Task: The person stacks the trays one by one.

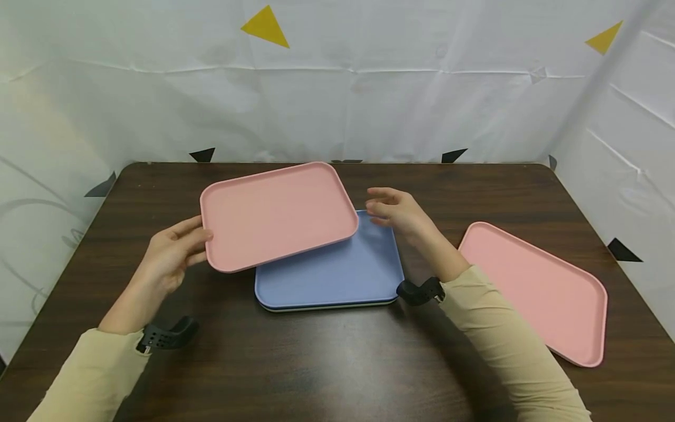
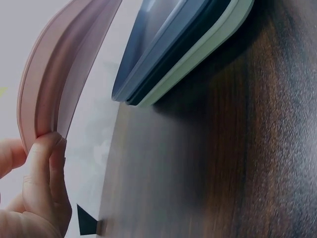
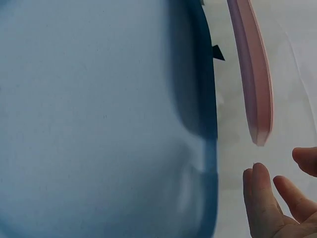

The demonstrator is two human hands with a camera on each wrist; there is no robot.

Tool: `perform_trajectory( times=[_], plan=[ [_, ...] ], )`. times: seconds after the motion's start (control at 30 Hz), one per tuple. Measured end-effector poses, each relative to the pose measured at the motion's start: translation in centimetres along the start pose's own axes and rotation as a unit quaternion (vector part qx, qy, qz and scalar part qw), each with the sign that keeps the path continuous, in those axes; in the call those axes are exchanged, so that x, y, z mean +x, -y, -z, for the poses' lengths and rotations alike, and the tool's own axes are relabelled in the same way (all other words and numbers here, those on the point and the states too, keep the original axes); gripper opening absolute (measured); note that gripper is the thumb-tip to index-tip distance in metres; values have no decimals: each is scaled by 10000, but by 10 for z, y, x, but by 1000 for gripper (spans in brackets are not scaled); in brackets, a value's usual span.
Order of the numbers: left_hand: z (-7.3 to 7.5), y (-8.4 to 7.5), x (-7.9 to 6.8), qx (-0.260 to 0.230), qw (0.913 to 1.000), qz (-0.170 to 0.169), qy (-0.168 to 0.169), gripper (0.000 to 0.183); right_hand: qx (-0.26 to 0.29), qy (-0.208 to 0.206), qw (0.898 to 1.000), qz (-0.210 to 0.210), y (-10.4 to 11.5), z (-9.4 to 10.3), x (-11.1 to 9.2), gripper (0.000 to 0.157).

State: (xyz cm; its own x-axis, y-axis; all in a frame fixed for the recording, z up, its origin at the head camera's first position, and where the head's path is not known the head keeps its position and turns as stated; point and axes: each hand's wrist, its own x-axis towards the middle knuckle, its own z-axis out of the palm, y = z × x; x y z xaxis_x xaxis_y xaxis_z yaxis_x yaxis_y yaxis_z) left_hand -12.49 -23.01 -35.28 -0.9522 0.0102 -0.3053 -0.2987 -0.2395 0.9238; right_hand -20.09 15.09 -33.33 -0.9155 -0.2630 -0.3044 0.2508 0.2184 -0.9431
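My left hand (image 1: 166,255) pinches the left edge of a pink tray (image 1: 279,217), raised and tilted over a stack. Topmost in that stack is a blue tray (image 1: 332,275). Beneath it, the left wrist view shows a dark tray edge and a pale green tray (image 2: 208,52) at the bottom. Fingers loosely bent and spread, my right hand (image 1: 401,214) hovers over the blue tray's far right corner. It holds nothing; the right wrist view shows a gap between its fingertips and the pink tray (image 3: 257,84).
A second pink tray (image 1: 543,293) lies at an angle on the right of the dark wooden table (image 1: 316,369), partly behind my right forearm. A white sheet (image 1: 343,111) with yellow and black triangles hangs behind the table and along its sides.
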Motion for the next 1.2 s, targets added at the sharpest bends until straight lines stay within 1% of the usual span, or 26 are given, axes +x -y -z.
perform_trajectory(
  times=[0.3,0.43,0.7,0.87,1.03,1.2],
  plan=[
    [-8,2,0,271,9996,36,65,77,-265,68,9996,-114,1,-10,2,52],
    [-10,3,1,285,9995,53,121,75,-332,87,9992,-196,0,-12,2,55],
    [-13,8,3,300,9992,136,204,72,-622,17,9974,-365,-2,-13,3,52],
    [-17,11,3,335,9990,106,280,70,-688,-3,9971,-329,-6,-12,2,52],
    [-21,14,2,440,9984,156,320,68,-793,-11,9964,-288,-8,-8,1,52],
    [-25,14,1,652,9972,164,335,67,-1003,-26,9944,-335,-8,-2,-3,53]
  ],
)
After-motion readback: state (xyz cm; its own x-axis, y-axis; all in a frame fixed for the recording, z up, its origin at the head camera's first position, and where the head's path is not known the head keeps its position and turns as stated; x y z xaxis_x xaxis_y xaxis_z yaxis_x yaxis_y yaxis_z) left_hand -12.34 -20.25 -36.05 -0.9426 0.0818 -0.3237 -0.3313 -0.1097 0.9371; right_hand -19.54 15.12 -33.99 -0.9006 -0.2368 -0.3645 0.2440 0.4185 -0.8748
